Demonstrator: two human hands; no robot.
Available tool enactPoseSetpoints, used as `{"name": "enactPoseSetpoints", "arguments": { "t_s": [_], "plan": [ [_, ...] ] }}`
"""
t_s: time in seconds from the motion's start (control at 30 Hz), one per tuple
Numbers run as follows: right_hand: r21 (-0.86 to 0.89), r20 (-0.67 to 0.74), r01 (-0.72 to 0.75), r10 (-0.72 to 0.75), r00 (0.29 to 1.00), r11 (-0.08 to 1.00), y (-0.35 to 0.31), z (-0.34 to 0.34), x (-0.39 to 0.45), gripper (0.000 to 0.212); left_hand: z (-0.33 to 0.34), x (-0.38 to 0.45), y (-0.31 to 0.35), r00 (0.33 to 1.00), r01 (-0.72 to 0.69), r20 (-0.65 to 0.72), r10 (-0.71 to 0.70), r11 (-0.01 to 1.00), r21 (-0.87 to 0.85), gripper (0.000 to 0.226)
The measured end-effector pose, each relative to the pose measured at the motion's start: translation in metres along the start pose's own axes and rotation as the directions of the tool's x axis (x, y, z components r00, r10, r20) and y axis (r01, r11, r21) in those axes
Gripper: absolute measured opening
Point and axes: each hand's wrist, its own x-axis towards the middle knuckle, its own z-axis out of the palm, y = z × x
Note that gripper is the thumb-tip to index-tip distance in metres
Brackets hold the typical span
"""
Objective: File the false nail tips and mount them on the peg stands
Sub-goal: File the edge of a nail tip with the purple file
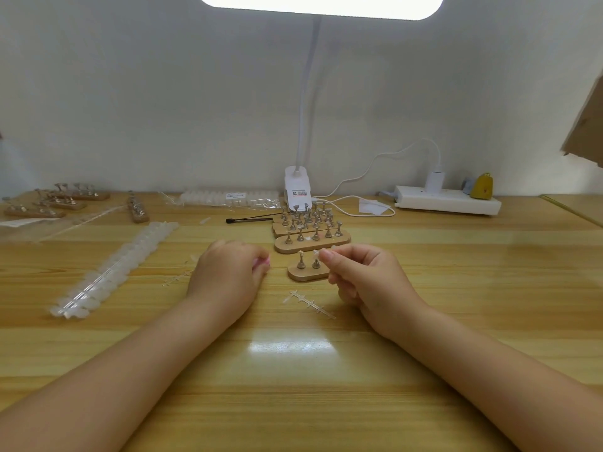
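A small wooden peg stand (306,274) lies in front of me with two metal pegs showing. A clear nail tip (301,254) sits on its left peg. My right hand (365,278) pinches another clear nail tip (316,253) at the top of the second peg and covers the stand's right end. My left hand (228,275) rests on the table to the left, fingers curled round something pink (261,263) that is mostly hidden. A bare plastic sprue (310,303) lies between my hands. A long strip of nail tips (114,269) lies at the left.
Several more peg stands (310,230) stand in a row behind the near one, others (49,200) at the far left. A lamp clamp (297,187), a black tool (249,219), a bagged tip strip (228,198) and a power strip (447,200) line the back.
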Motion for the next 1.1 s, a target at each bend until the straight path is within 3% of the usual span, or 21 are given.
{"name": "enactPoseSetpoints", "arguments": {
  "t_s": [0.07,0.13,0.17,0.27,0.37,0.47,0.63,0.8,0.93,1.1],
  "plan": [
    [0.086,0.046,-0.042,0.039,0.998,0.995,0.000,-0.001,0.001,0.011,-0.005,0.000,0.007,0.992,0.024,-0.110,-0.060,0.952,-0.307,0.022],
    [0.116,0.071,-0.075,0.067,0.995,0.990,0.002,-0.002,0.003,0.021,-0.013,-0.002,0.022,0.974,-0.004,-0.179,-0.135,0.789,-0.615,0.032],
    [0.124,0.075,-0.086,0.077,0.994,0.989,0.002,-0.003,0.004,0.024,-0.016,-0.005,0.031,0.971,-0.074,-0.218,-0.099,0.739,-0.669,0.031],
    [0.145,0.108,-0.104,0.088,0.990,0.984,0.003,-0.004,0.004,0.017,-0.017,-0.015,0.049,0.911,-0.375,-0.361,0.197,0.757,-0.534,0.022],
    [0.153,0.175,-0.133,0.106,0.979,0.979,0.000,-0.005,0.005,0.009,-0.010,-0.016,0.045,0.875,-0.464,-0.340,0.344,0.797,-0.388,0.022],
    [0.161,0.203,-0.160,0.126,0.971,0.974,-0.002,-0.005,0.006,0.011,-0.008,-0.015,0.034,0.911,-0.386,-0.285,0.297,0.859,-0.336,0.018],
    [0.155,0.212,-0.129,0.094,0.973,0.979,0.000,-0.004,0.005,0.005,-0.010,-0.017,0.045,0.828,-0.537,-0.389,0.404,0.773,-0.338,0.022],
    [0.174,0.229,-0.133,0.091,0.969,0.976,-0.001,-0.006,0.005,0.007,-0.009,-0.016,0.034,0.884,-0.445,-0.311,0.348,0.831,-0.334,0.023],
    [0.166,0.232,-0.112,0.071,0.970,0.980,0.001,-0.005,0.005,0.005,-0.012,-0.016,0.043,0.818,-0.552,-0.401,0.412,0.758,-0.348,0.026],
    [0.184,0.256,-0.110,0.061,0.965,0.977,0.000,-0.007,0.005,0.004,-0.010,-0.017,0.036,0.887,-0.455,-0.273,0.373,0.809,-0.372,0.030]
  ]
}}
